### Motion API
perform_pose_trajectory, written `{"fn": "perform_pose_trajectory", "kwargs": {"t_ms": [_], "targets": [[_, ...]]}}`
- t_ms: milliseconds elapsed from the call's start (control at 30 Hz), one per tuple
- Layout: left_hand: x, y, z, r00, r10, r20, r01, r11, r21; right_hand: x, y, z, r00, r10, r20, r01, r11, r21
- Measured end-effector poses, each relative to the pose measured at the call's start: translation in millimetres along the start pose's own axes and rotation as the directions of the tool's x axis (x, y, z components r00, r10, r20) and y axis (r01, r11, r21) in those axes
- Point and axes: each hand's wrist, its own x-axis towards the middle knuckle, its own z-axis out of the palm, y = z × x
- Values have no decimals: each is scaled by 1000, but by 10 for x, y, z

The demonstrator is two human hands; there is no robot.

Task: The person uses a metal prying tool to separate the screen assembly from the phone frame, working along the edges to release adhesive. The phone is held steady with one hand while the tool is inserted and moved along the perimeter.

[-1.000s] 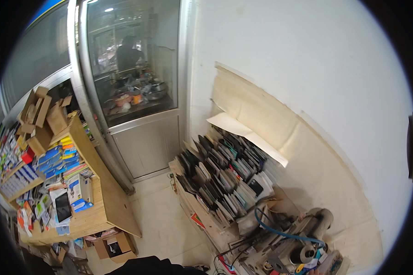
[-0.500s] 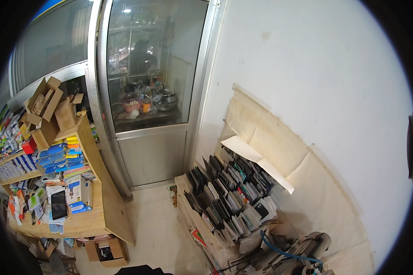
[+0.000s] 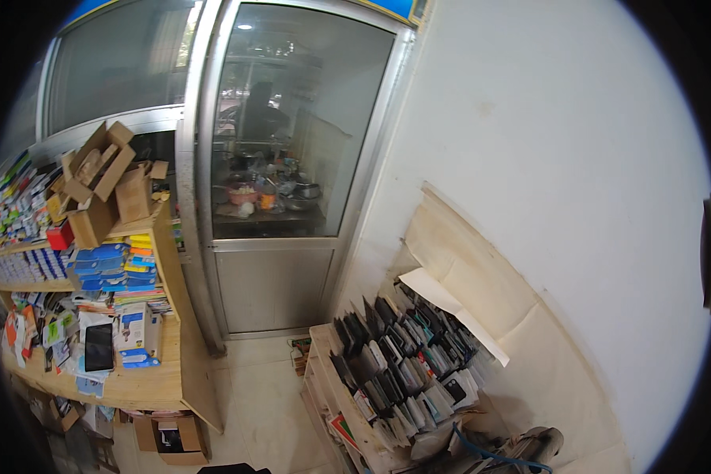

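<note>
Neither my left hand nor my right hand is in view. At the lower edge a small dark shape point(image 3: 234, 468) shows; what it is I cannot tell. To the right, a wooden rack point(image 3: 336, 411) holds densely packed rows of flat phone-like slabs point(image 3: 407, 355), mostly black, grey and white, standing on edge. On the left, a wooden shelf unit point(image 3: 183, 347) bears stacks of small coloured boxes. A dark-screened tablet or phone point(image 3: 99, 347) lies on its lower counter, beside a white upright box point(image 3: 136, 328).
A closed metal-framed glass door point(image 3: 280, 288) stands ahead, with bowls behind its glass. Opened cardboard boxes point(image 3: 99, 170) top the shelf; another carton point(image 3: 171, 438) sits on the tiled floor point(image 3: 261, 387). A blue cable point(image 3: 490, 454) lies at the lower right. Stained sheeting point(image 3: 482, 268) covers the wall.
My view has tilted and turned slightly: the door and rack now appear a little farther right and lower, and more of the door's top shows. No object has visibly been moved.
</note>
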Motion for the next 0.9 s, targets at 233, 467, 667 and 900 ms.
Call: {"fn": "perform_pose_trajectory", "kwargs": {"t_ms": [233, 467, 667, 900], "targets": [[-547, -358, 76, 989, 144, -18, -144, 990, 14, -1342, -791, 195, 257, 262, -930, 631, 684, 367], [-1379, -680, 1113, 953, 275, -131, -246, 948, 200, -1125, -2410, 648, 743, -74, -665, 539, -524, 660], [-2149, -975, 2045, 850, 442, -287, -302, 855, 422, -913, -3537, 369, 518, -353, -779, 437, -674, 596], [-3032, -1340, 2721, 640, 681, -357, -318, 657, 684, -1248, -4514, 11, 579, -556, -596, 570, -247, 784]]}}
